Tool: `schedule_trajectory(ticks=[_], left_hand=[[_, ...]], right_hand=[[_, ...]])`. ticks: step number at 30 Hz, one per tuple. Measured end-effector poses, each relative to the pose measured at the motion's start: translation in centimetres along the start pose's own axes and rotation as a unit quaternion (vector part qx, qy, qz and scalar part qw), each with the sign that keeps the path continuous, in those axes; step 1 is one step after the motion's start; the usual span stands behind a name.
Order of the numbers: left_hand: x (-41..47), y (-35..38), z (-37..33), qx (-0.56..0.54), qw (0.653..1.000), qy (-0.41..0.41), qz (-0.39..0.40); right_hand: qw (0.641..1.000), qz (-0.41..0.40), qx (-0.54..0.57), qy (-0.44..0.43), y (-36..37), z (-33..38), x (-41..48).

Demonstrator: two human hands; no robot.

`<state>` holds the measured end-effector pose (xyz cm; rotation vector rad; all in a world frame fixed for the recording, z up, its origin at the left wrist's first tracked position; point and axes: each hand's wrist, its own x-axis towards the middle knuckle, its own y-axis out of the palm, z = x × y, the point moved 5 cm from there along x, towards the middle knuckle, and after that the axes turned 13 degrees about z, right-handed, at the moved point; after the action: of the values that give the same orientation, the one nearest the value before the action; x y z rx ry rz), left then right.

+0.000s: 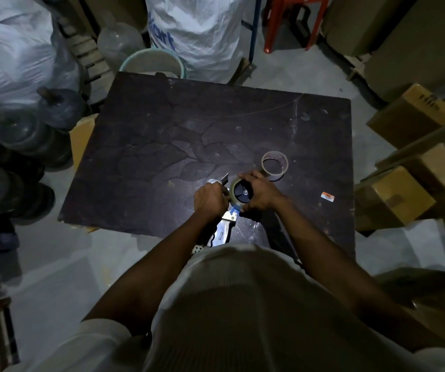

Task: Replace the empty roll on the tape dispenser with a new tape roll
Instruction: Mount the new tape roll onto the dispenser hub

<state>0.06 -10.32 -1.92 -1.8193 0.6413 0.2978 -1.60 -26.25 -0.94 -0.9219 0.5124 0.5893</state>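
— So, how do the two hands sit?

— Both forearms reach forward over the near edge of the dark counter [162, 124]. The left hand [210, 201] is curled closed over the front part of the tape dispenser [226, 224], knuckles up, fingers wrapped down out of sight. The right hand [260, 194] is cupped around the far and right side of the new tape roll [238, 194], fingers arched over its rim and thumb low on the near edge, so it grips the roll rather than lying flat.

— And the roll itself?

— It sits on the dispenser's black hub, between the two hands, its open face turned up toward the camera.

— What else is around?

— An empty roll [275, 163], just a thin core ring, stands on the counter just beyond the right hand, its hole facing up. A small orange-and-white label [328, 196] lies well to the right. Beyond the counter are a pale green bucket [152, 64], a white sack [197, 30] and a red stool [293, 20]; cardboard boxes [393, 197] crowd the right side, large water jugs [28, 135] the left. The left hand hides the dispenser's front end except for a bit of metal poking out past it.

— Which way does the dispenser lie?

— Its long axis runs from the person's body out across the counter: silver handle nearest the torso, roll end farther away, tilted slightly rightward.
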Motion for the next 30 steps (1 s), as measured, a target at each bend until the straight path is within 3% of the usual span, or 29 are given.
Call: schedule_trajectory(ticks=[3,10,19,30], left_hand=[[0.5,-0.1,-0.3,0.027,0.999,0.021,0.035],[0.5,0.0,-1.3,0.197,0.977,0.083,0.003],[0.0,-0.4,-0.2,0.115,0.98,0.153,-0.061],[-0.4,0.3,-0.3,0.052,0.994,0.083,-0.053]], right_hand=[[1.0,-0.002,-0.001,-0.001,0.0,-0.1,0.0],[1.0,-0.001,0.001,0.0,0.0,-0.3,0.0],[1.0,-0.004,-0.006,-0.003,-0.1,-0.4,0.1],[1.0,-0.008,-0.009,0.0,0.0,-0.6,0.4]])
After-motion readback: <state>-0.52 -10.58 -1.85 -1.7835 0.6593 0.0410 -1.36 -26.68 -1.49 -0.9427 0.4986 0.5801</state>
